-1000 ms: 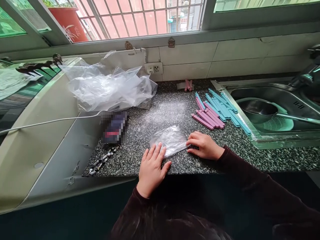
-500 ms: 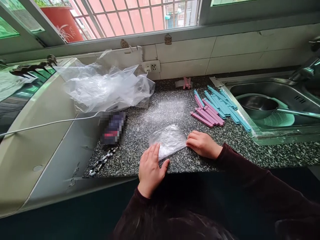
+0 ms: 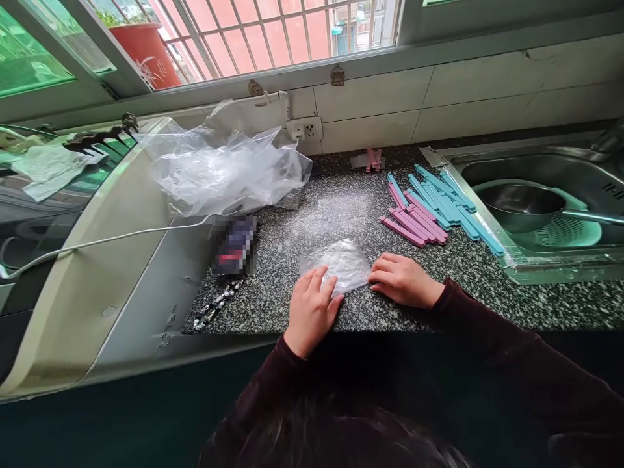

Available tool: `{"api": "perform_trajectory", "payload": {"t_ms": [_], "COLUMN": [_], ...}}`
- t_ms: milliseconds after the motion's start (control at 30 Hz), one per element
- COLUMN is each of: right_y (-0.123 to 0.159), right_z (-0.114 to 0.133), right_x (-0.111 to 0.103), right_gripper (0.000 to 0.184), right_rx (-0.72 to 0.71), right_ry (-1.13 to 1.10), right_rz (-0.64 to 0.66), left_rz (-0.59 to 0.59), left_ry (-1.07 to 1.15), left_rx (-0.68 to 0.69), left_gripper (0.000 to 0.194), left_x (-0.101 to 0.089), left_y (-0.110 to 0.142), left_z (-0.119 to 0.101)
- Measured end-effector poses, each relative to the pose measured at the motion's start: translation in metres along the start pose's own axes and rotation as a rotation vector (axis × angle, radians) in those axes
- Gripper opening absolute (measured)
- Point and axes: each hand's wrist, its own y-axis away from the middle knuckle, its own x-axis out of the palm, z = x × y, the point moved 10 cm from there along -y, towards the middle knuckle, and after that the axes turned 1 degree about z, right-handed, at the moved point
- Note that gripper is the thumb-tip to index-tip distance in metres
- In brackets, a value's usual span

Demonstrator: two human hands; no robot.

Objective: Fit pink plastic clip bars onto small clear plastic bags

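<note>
A small clear plastic bag [image 3: 341, 263], folded flat and wrinkled, lies on the speckled counter near its front edge. My left hand [image 3: 313, 311] rests on the bag's left front part, fingers stretched out and a little apart, thumb pointing right. At the bag's right corner, my right hand [image 3: 405, 281] has its fingers curled together and pinches the edge. To the right of the bag lie several pink sealing clips [image 3: 414, 224] and several turquoise sealing clips [image 3: 446, 205] in a loose pile.
Large crumpled plastic bags [image 3: 229, 169] lie at the back left. A blurred phone [image 3: 234, 246] with a beaded strap [image 3: 217, 305] is at the left, below a white cable [image 3: 121, 240]. On the right, a sink [image 3: 546, 260] holds a metal pan [image 3: 521, 205]. Small pink pieces [image 3: 374, 159] lie by the wall.
The view has shifted slightly, moving everything rightward. My left hand has moved forward over the bag, its fingers now more bent. My right hand stays at the bag's right corner.
</note>
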Motion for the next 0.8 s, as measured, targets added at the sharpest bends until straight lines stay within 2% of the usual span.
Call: {"api": "perform_trajectory", "payload": {"t_ms": [167, 333, 433, 633, 800], "right_y": [-0.004, -0.004, -0.003, -0.006, -0.009], "right_z": [0.003, 0.001, 0.001, 0.004, 0.002], "right_x": [0.01, -0.002, -0.002, 0.012, 0.002], "right_gripper": [0.027, 0.02, 0.015, 0.025, 0.021], "right_rx": [0.009, 0.022, -0.003, -0.023, 0.006], "right_ry": [0.102, 0.008, 0.029, 0.168, 0.057], "right_rz": [0.037, -0.032, -0.006, 0.072, -0.003], "left_rz": [0.065, 0.039, 0.073, 0.108, 0.152], "left_ry": [0.034, -0.077, -0.087, -0.036, -0.062], "left_rx": [0.02, 0.05, 0.056, 0.047, 0.063], "left_gripper": [0.031, 0.031, 0.03, 0.031, 0.036], "left_x": [0.01, 0.012, 0.014, 0.016, 0.019], "left_y": [-0.005, -0.013, -0.015, -0.015, -0.021], "left_z": [-0.01, -0.016, -0.013, -0.012, -0.014]}}
